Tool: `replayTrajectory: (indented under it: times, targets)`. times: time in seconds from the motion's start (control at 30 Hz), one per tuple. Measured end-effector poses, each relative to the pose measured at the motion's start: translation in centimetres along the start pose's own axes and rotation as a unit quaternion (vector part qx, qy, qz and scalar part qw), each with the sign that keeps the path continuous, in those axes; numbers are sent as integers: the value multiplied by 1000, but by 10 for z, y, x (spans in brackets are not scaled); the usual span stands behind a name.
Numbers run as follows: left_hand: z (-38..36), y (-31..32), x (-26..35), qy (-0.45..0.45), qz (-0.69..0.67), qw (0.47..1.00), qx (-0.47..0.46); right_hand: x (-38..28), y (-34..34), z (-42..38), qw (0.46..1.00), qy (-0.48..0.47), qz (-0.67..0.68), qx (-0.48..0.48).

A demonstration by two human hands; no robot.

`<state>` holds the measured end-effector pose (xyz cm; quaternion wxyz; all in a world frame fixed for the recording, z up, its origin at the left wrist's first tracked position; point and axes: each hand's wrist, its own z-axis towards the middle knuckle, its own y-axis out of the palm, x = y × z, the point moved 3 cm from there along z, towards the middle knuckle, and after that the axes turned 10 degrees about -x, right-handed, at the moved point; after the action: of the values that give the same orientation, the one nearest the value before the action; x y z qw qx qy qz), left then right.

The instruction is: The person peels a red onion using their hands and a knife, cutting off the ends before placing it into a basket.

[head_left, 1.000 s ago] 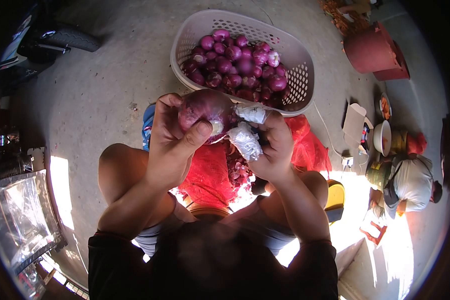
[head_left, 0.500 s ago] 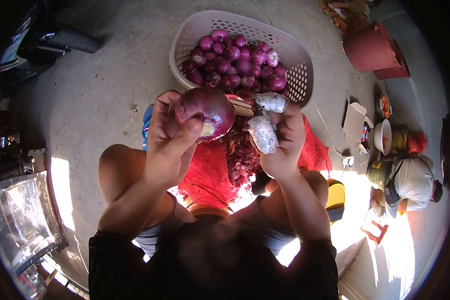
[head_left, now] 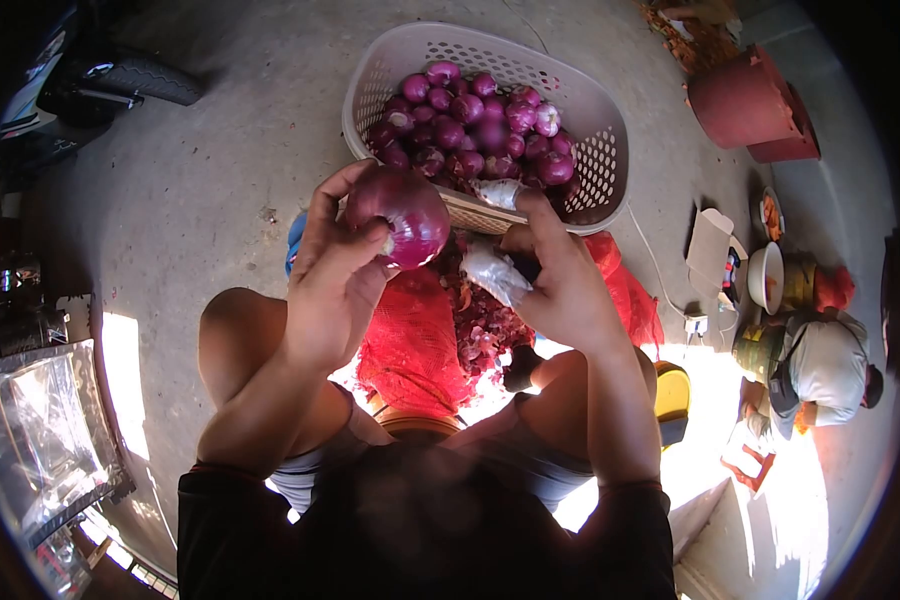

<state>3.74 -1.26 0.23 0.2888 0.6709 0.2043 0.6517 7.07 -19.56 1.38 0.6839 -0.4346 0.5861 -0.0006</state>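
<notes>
A large red onion [head_left: 410,215] is held in my left hand [head_left: 335,270], fingers behind it and thumb at its pale end. To its right, my right hand [head_left: 570,290] is open, its thumb and forefinger apart and pointing toward the onion. White wrapping covers the tips of that thumb and forefinger; the other fingers are mostly hidden behind the hand. Beyond both hands stands a grey plastic basket [head_left: 610,110] of purple-red onions [head_left: 470,110]. Below them lie a red mesh bag [head_left: 410,345] and a heap of onion skins [head_left: 485,330].
More red mesh [head_left: 625,300] lies by my right knee. A yellow object [head_left: 672,393] sits beside it. On the right are a reddish tub [head_left: 740,95], an opened carton [head_left: 712,245], a white bowl [head_left: 766,275] and a bent-over person [head_left: 825,365]. A tyre [head_left: 150,78] is at upper left.
The onion has moved slightly left and up and turned in my left hand, its pale end now less visible. My right hand has tilted, its wrapped fingertips moving left toward the onion.
</notes>
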Motion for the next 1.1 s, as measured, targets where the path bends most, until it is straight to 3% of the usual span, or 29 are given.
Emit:
replayTrajectory:
  times: [0.1,0.2,0.3,0.6,0.8,1.0,1.1]
  targets:
    - [1,0,0,-2,-4,1000,-13,5,1,-6,996,-74,48,3]
    - [2,-1,-1,20,109,993,-43,0,3,-6,985,-167,8,54]
    - [1,2,-4,42,119,990,-65,-1,8,-5,992,-118,27,37]
    - [2,7,-5,47,132,986,-85,-2,7,-5,992,-114,33,33]
    - [2,7,-4,48,147,983,-95,-1,8,-4,991,-122,45,21]
    - [2,5,-3,49,145,985,-81,-1,17,1,977,-192,42,85]
    - [2,4,-3,48,149,985,-79,-6,16,1,981,-176,29,80]
